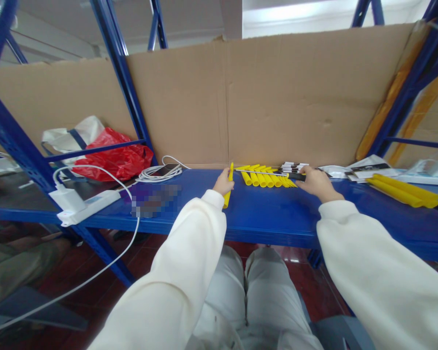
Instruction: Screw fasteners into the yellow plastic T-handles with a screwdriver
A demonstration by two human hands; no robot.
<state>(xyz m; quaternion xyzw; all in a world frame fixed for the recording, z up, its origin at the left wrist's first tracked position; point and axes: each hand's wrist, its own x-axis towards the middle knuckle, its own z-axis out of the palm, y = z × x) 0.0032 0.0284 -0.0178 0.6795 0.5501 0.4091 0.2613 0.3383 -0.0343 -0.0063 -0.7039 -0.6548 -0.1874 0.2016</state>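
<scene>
My left hand [223,183] is closed around a yellow piece [231,170], slim and stood nearly upright above the blue shelf. My right hand [316,183] grips the black handle of a thin metal rod [264,172], which points left towards the yellow piece. Whether the rod's tip touches it I cannot tell. Under and behind the rod lies a slanted row of several yellow tubes [255,181], their round ends facing me. Just left of my right hand, partly behind it, are several white-and-black items [291,166], too small to name.
Two yellow tubes [403,190] lie to the right near plastic packaging [372,165]. Left are a coiled white cable [156,172], a red plastic bag [113,153] and a power strip [91,206] with a hanging cord. Cardboard [295,97] walls the back between blue posts.
</scene>
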